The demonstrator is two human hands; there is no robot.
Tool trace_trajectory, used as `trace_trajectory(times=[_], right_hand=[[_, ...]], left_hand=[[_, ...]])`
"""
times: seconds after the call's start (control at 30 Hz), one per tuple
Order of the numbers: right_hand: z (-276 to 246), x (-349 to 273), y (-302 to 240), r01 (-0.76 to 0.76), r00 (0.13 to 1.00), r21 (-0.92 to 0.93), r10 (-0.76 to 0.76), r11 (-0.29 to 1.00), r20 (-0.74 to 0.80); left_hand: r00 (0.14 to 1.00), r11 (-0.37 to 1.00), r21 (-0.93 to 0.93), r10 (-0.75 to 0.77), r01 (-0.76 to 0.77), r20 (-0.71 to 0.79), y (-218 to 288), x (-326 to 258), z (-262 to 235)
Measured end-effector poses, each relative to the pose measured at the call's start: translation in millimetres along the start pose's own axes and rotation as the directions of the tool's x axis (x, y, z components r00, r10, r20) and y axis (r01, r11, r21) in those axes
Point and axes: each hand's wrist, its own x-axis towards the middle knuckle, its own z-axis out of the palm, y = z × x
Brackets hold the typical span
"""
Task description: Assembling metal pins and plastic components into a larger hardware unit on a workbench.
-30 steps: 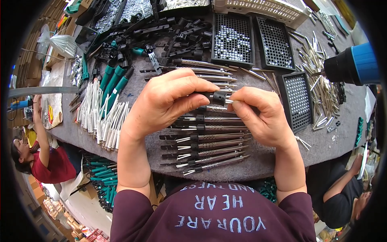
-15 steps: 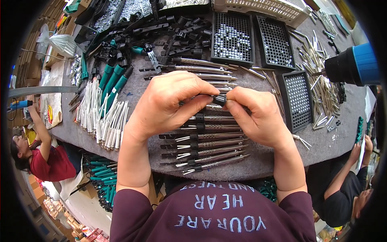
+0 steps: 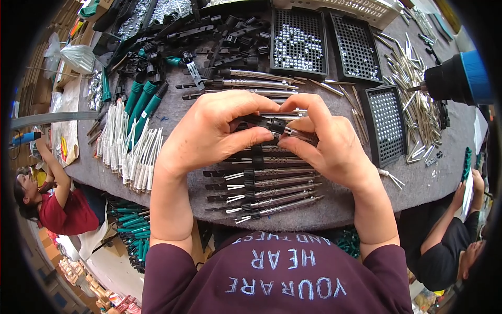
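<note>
My left hand (image 3: 212, 131) and my right hand (image 3: 327, 144) meet above the grey felt table (image 3: 340, 209) and both grip one soldering iron part (image 3: 272, 124), a black collar on a thin metal shaft. My left fingers pinch the black end, my right thumb and fingers hold the metal side. Just below my hands lies a row of several assembled metal shafts with black collars and white wires (image 3: 264, 191), side by side near the table's front edge. More of the same shafts (image 3: 246, 83) lie beyond my hands.
Green handles (image 3: 144, 102) and white-wired parts (image 3: 125, 152) lie at the left. Black perforated trays (image 3: 299, 42) stand at the back, another tray (image 3: 388, 123) and loose metal tubes (image 3: 415, 99) at the right, beside a black and blue power tool (image 3: 460, 78). Other people sit lower left and lower right.
My hands have shifted slightly on the part and hold it a little higher above the row. The person at the left has moved an arm.
</note>
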Motion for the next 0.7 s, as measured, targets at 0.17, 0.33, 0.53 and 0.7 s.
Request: trace_trajectory(times=[0.17,0.33,0.53,0.7], right_hand=[[1,-1,3,-0.016,1.0,0.055,0.017,0.998,-0.016],[1,0,1,-0.014,1.0,0.034,0.014,0.999,-0.006],[4,0,3,0.003,0.999,0.026,-0.002,1.0,-0.051],[3,0,3,0.017,0.998,0.0,-0.017,1.0,-0.055]], left_hand=[[0.998,0.999,-0.039,-0.034,0.032,-0.046,6,3,8],[0.994,0.995,-0.026,-0.092,0.091,-0.051,12,2,6],[0.998,0.998,0.027,0.049,-0.048,-0.04,0,1,12],[0.995,0.989,0.113,0.099,-0.095,-0.032,5,3,11]])
